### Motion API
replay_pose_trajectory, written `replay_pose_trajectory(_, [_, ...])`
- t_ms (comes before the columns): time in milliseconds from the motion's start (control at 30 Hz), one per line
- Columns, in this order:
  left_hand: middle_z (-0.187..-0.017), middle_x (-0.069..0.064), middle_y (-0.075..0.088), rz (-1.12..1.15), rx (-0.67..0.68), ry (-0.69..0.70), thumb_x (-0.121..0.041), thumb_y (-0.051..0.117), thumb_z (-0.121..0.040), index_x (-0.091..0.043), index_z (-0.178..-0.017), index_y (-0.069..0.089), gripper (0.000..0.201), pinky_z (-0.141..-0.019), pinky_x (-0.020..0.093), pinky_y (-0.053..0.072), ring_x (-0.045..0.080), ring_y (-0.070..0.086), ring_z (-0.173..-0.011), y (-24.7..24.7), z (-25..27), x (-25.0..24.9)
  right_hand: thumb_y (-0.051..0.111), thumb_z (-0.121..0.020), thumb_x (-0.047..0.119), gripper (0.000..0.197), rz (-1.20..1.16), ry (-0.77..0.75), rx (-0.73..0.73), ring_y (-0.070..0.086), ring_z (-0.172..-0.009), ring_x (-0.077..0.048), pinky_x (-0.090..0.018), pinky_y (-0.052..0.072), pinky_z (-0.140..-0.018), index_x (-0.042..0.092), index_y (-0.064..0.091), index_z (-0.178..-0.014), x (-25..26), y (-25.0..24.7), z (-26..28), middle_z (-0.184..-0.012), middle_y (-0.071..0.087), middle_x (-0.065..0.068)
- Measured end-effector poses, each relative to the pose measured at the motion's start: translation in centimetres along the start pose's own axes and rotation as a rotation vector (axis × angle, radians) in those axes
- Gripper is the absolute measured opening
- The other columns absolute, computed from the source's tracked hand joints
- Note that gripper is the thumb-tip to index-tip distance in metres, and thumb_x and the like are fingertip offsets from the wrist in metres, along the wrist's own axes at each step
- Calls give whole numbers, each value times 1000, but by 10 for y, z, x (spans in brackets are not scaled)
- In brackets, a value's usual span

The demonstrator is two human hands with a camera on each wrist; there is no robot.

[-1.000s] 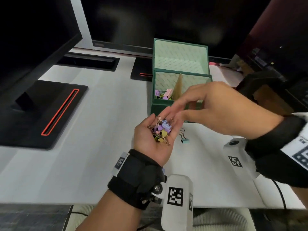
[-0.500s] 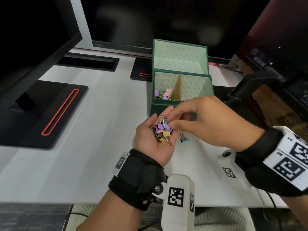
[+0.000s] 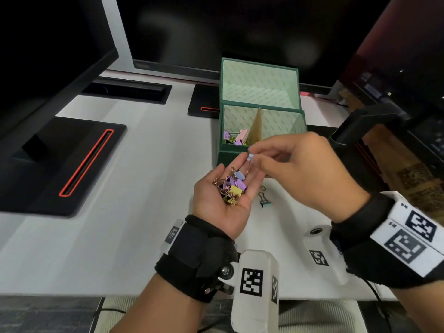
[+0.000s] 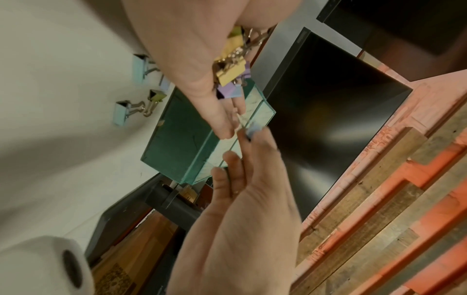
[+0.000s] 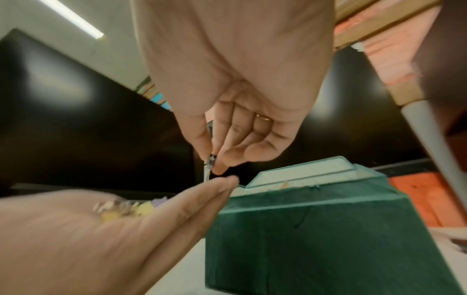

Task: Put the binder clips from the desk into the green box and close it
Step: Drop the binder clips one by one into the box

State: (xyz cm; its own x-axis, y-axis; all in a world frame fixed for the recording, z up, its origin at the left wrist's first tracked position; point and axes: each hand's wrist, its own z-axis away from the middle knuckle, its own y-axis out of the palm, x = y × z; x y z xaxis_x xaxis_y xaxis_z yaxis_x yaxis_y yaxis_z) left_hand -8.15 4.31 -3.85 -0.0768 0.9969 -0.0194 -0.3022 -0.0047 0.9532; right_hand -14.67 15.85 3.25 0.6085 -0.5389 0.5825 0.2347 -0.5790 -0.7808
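Note:
My left hand (image 3: 236, 164) lies palm up in front of the green box (image 3: 228, 157), its fingers nearly straight, carrying a pile of coloured binder clips (image 3: 231, 187). Just above its fingertips my right hand (image 3: 251, 155) pinches a light blue binder clip (image 3: 249, 157) between thumb and forefinger. The box lid (image 3: 259, 80) stands upright. Several clips in the box (image 3: 236, 138) lie left of a tan divider. One teal clip on the desk (image 3: 265, 200) lies right of my left palm. In the left wrist view several loose clips (image 4: 123, 113) show on the desk beside the box.
A black monitor base with a red stripe (image 3: 72, 164) sits at the left, another base (image 3: 204, 102) behind the box. Monitors stand along the back of the white desk (image 3: 120, 236). A dark chair arm (image 3: 360, 126) is at the right.
My right hand has lifted away from the pile with a light blue clip pinched in its fingers. The left hand has stayed in place with the pile.

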Motion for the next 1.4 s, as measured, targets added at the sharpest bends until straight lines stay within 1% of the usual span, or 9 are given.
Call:
replay_pose_trajectory(100, [-110,31,68,-16,-2,-1,-19,37,-101,13,-103,66,43,-91,54,52,42,65,-102,-2,0,-3,71,-86,22,9,-49,76,-134,62,-65,7,-5,47,-62,29,75,-91,-10,-11,-12,-74,71,15])
replay_pose_trajectory(267, [-110,31,68,1,1,-29,-20,37,-102,15,-98,68,46,-88,54,54,43,63,-103,-5,0,0,69,-88,26,6,79,130,-280,63,-74,-4,-10,46,-67,24,74,-89,-24,-27,-47,-83,72,7])
replay_pose_trajectory(433, [-112,31,67,16,10,-32,-20,37,-101,15,-95,70,49,-80,58,52,44,63,-104,-7,0,-3,61,-92,12,24,364,129,-30,58,-101,-19,-19,38,-78,32,71,-101,-21,-18,-49,-121,64,-2])
replay_pose_trajectory(600, [-104,26,71,8,-17,13,-19,39,-100,8,-98,70,41,-81,56,54,37,72,-88,-8,-4,1,61,-93,16,26,268,-194,292,56,-96,-2,-1,38,-74,32,72,-109,19,-10,-29,-103,64,16])
replay_pose_trajectory(767, [-105,16,71,-32,-71,53,-14,44,-98,1,-116,66,31,-85,54,54,31,68,-96,-10,-6,3,59,-92,19,32,480,-267,528,46,-109,-13,-39,46,-91,40,69,-113,21,8,-28,-113,63,11])
replay_pose_trajectory(933, [-102,21,72,40,-41,38,-17,45,-99,4,-110,64,31,-72,53,59,35,73,-81,-11,-3,2,68,-88,23,15,332,-260,402,47,-96,-3,-25,43,-87,31,75,-99,9,7,-26,-101,65,14])
replay_pose_trajectory(1133, [-105,27,71,-3,-22,14,-19,42,-99,10,-90,74,44,-82,54,55,39,71,-95,-11,-3,-3,68,-89,26,8,28,-103,210,63,-82,3,-13,48,-74,28,75,-94,2,-5,-16,-86,71,15])
replay_pose_trajectory(1300, [-113,30,68,5,1,-13,-20,40,-100,14,-96,72,46,-83,53,55,40,67,-102,-15,-2,-4,71,-86,27,6,-23,146,-169,57,-60,2,-14,43,-59,25,75,-83,-29,-25,-33,-74,70,12])
replay_pose_trajectory(1400, [-114,29,67,-12,10,-29,-21,40,-100,13,-95,72,47,-83,54,54,41,66,-103,-14,-1,0,71,-86,28,8,33,225,-207,64,-75,-5,-19,49,-69,22,76,-85,-37,-33,-48,-78,71,9])
